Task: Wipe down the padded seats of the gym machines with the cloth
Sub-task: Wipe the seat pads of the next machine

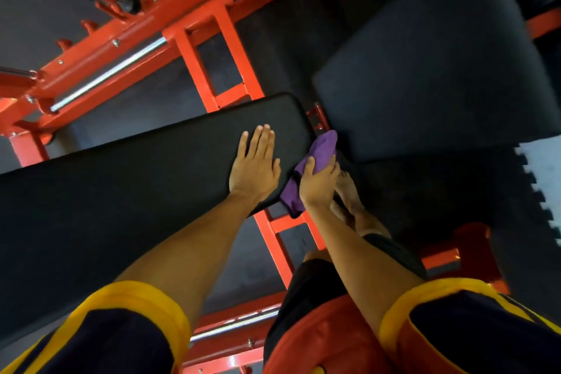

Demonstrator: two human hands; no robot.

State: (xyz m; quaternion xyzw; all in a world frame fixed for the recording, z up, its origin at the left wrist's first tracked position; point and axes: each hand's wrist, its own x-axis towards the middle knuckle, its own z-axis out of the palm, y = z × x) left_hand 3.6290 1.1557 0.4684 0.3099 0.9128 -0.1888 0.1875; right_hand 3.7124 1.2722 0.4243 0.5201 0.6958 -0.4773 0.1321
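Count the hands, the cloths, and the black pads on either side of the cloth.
Hands: 2, left hand and right hand
Cloths: 1, purple cloth
Black pads: 2, long pad and wide pad
Total: 5

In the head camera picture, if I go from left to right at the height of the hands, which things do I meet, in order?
long black seat pad → left hand resting flat on it → purple cloth, gripped by the right hand → wide black pad
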